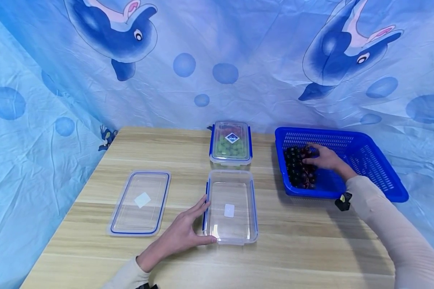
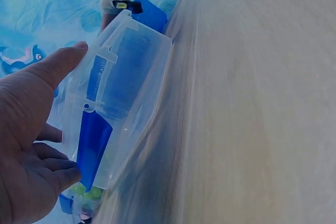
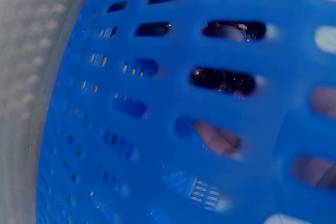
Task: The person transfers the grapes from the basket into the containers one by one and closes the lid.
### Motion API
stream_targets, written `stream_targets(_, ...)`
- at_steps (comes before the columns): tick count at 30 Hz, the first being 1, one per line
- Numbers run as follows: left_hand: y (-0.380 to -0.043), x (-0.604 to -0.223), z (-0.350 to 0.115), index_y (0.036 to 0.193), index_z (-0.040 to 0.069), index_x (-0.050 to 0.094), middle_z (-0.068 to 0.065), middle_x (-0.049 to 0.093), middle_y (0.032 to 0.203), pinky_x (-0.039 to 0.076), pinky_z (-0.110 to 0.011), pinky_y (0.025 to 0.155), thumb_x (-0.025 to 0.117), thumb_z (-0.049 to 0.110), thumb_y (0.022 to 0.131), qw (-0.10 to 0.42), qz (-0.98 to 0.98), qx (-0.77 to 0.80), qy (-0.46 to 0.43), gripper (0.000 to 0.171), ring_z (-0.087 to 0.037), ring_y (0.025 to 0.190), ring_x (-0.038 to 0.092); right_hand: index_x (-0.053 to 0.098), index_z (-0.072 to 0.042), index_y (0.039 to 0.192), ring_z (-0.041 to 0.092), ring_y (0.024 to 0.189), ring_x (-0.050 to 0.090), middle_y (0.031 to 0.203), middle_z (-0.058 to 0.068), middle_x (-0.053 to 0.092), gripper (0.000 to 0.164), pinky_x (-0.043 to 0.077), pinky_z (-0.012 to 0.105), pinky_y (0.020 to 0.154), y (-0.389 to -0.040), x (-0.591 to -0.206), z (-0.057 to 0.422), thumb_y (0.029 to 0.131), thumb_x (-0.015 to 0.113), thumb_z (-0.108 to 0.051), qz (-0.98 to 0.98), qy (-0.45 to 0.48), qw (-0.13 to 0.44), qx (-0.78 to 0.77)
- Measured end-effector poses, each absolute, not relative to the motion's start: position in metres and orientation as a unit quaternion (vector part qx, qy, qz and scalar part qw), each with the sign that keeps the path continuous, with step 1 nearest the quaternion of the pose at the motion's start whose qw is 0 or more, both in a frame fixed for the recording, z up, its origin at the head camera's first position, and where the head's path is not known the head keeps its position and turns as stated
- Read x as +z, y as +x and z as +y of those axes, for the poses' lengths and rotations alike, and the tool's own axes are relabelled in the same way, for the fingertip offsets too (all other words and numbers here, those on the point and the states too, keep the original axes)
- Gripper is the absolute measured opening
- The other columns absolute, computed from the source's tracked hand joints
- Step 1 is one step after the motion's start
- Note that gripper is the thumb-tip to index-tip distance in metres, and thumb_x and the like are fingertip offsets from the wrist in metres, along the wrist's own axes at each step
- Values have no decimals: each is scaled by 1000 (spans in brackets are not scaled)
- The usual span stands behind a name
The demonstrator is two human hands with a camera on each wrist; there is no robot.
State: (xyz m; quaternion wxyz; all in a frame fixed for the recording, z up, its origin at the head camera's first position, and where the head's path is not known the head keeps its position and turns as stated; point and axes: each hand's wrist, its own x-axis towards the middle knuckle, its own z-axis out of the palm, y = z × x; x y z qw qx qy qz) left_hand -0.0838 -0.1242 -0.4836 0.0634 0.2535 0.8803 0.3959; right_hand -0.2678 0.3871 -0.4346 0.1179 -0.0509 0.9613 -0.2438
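Observation:
At the near left corner of a clear lidless food container [image 1: 229, 235] is my left hand [image 1: 181, 233]. Its thumb lies straight along the front rim and its fingers touch the left side; in the left wrist view the fingertips meet a blue side clip [image 2: 93, 148]. My right hand [image 1: 323, 157] reaches into a blue plastic basket [image 1: 379, 168], thumb and forefinger around the upper end of a bunch of dark grapes [image 1: 307, 176]. In the right wrist view, the basket wall [image 3: 168, 51] hides most of the hand, with fingers [image 3: 218, 139] showing through the slots.
A clear lid [image 1: 150, 218] with a blue seal lies left of the open container. Behind the container stands a closed one [image 1: 231, 150] with green and red fruit inside. A blue dolphin-print sheet [image 1: 256, 96] hangs along the back and left of the wooden table [image 1: 289, 257].

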Motion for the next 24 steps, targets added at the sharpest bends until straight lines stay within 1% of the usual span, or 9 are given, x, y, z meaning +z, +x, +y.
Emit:
stream_targets(4, -84, -484, -124, 153, 3, 43, -10, 24, 168, 34, -52, 119, 88, 56, 73, 63, 880, 397, 254, 106, -36, 148, 35, 25, -1, 160, 51, 114, 58, 155, 40, 29, 83, 39, 72, 106, -269, -434, 386, 100, 66, -41, 963, -56, 116, -235)
stream_targets(7, -84, -484, -124, 154, 3, 43, -9, 24, 168, 35, -52, 119, 87, 58, 73, 62, 880, 396, 255, 107, -36, 148, 35, 23, -2, 161, 57, 130, 44, 156, 40, 28, 83, 34, 74, 110, -271, -435, 385, 100, 66, -39, 964, -57, 117, -232)
stream_targets(11, -84, -484, -124, 154, 4, 43, -9, 25, 168, 35, -52, 119, 85, 60, 73, 61, 880, 395, 256, 107, -35, 148, 35, 26, -1, 160, 61, 139, 29, 156, 39, 28, 82, 30, 76, 112, -272, -437, 385, 99, 68, -36, 965, -63, 115, -228)
stream_targets(12, -84, -484, -124, 154, 4, 43, -9, 25, 168, 35, -52, 119, 86, 60, 73, 62, 880, 395, 255, 107, -35, 148, 35, 29, 0, 158, 61, 139, 30, 155, 39, 30, 80, 31, 75, 111, -272, -437, 386, 98, 69, -35, 965, -63, 111, -227)
stream_targets(14, -84, -483, -124, 154, 4, 43, -9, 25, 168, 35, -52, 119, 86, 59, 73, 64, 880, 396, 254, 107, -35, 148, 35, 36, 0, 155, 58, 135, 39, 152, 38, 37, 76, 39, 73, 106, -271, -436, 386, 97, 71, -33, 967, -63, 101, -226)
stream_targets(15, -84, -483, -124, 154, 4, 44, -9, 25, 168, 35, -52, 119, 87, 58, 73, 65, 880, 396, 253, 107, -35, 148, 35, 39, 1, 153, 56, 129, 47, 148, 39, 41, 74, 46, 70, 102, -270, -436, 386, 96, 72, -32, 967, -61, 95, -230)
stream_targets(18, -84, -482, -124, 153, 4, 43, -9, 24, 168, 34, -52, 120, 87, 57, 73, 68, 880, 397, 251, 106, -36, 148, 34, 44, 1, 149, 43, 102, 68, 138, 38, 52, 67, 61, 54, 82, -268, -434, 385, 95, 74, -26, 963, -52, 86, -250)
stream_targets(21, -84, -482, -124, 153, 3, 43, -9, 23, 168, 33, -52, 120, 87, 58, 73, 69, 880, 397, 250, 107, -36, 148, 33, 45, 2, 149, 29, 79, 73, 130, 40, 57, 65, 64, 43, 67, -267, -433, 385, 96, 74, -22, 955, -48, 84, -280)
stream_targets(24, -85, -482, -124, 154, 3, 42, -10, 23, 168, 33, -52, 120, 86, 60, 73, 71, 880, 397, 250, 108, -35, 149, 33, 44, 4, 149, 28, 75, 74, 128, 42, 58, 65, 65, 43, 66, -267, -432, 386, 96, 73, -23, 952, -50, 79, -292)
